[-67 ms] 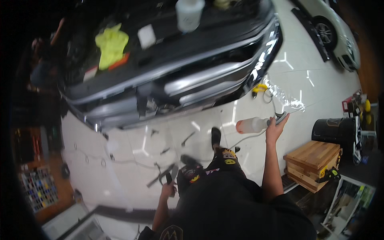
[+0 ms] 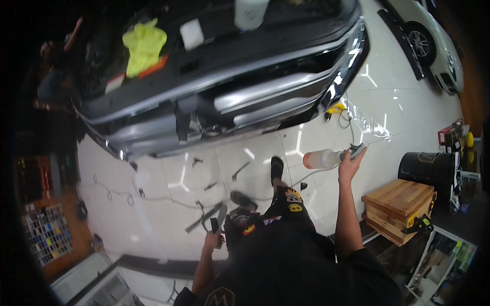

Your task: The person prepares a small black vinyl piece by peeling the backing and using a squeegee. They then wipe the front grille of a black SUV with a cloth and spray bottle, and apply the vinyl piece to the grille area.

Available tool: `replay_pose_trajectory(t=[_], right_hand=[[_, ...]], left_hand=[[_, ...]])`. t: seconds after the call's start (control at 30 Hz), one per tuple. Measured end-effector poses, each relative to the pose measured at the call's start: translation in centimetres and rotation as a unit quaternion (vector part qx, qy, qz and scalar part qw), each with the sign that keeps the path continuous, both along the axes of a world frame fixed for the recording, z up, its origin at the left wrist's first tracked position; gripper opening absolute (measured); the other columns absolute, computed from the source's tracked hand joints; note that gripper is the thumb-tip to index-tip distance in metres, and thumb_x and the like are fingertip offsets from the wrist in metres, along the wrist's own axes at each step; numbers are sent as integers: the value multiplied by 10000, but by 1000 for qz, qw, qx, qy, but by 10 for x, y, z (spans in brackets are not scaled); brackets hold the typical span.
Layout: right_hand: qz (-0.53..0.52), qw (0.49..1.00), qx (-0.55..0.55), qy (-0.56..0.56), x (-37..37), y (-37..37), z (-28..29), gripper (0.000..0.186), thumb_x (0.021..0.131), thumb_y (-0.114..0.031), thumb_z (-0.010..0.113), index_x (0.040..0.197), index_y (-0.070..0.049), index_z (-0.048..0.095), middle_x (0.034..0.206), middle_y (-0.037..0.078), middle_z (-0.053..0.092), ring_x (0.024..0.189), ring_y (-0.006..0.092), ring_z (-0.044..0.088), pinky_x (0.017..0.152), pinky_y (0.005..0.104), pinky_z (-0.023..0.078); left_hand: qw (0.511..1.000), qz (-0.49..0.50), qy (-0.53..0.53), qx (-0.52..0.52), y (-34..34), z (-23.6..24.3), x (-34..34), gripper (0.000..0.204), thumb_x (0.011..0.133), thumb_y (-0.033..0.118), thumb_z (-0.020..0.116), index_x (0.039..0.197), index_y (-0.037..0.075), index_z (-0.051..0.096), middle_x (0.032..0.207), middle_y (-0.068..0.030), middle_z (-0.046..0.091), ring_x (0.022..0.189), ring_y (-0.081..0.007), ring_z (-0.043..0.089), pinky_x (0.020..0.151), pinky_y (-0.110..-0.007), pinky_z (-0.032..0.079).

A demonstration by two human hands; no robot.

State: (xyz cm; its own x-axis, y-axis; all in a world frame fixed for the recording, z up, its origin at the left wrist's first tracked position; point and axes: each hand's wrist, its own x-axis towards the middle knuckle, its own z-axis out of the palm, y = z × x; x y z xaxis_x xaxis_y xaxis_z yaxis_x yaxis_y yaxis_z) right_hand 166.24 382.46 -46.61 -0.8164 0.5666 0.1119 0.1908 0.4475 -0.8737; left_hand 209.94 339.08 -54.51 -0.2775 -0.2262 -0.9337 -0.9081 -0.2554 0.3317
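My right hand (image 2: 350, 166), held out to the right, is closed around the grey trigger head of a spray bottle (image 2: 321, 159). The bottle lies sideways in the air above the floor, its translucent body with an orange-red base pointing left. Low beside my left leg, my left hand (image 2: 213, 239) grips a dark, narrow block-like tool (image 2: 214, 225); its exact kind cannot be made out. Ahead of me stands the front of a dark car (image 2: 204, 109) with its bumper and grille area showing. On it lie a yellow-green cloth (image 2: 143, 48), a white pad (image 2: 192, 34) and a translucent container (image 2: 250, 13).
Hoses or cables (image 2: 163, 200) and loose dark parts (image 2: 240, 172) lie on the glossy tiled floor. A wooden box (image 2: 398, 204) and black drum (image 2: 426, 166) stand at right. Clear film (image 2: 375, 130) lies near the car's corner. Another person (image 2: 56, 76) is far left; a white car (image 2: 434, 46) is far right.
The dark car and the items on it sit slightly higher and further right in the picture. Both hands keep their grips, with hardly any movement.
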Motion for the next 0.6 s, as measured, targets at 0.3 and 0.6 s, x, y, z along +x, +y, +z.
replay_pose_trajectory(t=[0.3, 0.6], right_hand=[[162, 896, 129, -393, 60, -56, -354, 301, 719, -73, 642, 1000, 25, 681, 882, 220, 704, 837, 357, 681, 776, 426, 518], [180, 837, 183, -483, 70, -69, -444, 354, 803, -124, 560, 1123, 13, 624, 1114, 266, 661, 1064, 409, 642, 889, 497, 509]], left_hand=[[987, -37, -138, -77, -37, -1, 142, 370, 912, 352, 641, 757, 19, 688, 625, -59, 646, 593, -156, 638, 540, -317, 469], [986, -134, -61, -73, -49, -36, 201, 297, 953, 311, 620, 961, 23, 692, 725, -63, 663, 572, -134, 618, 529, -301, 495]])
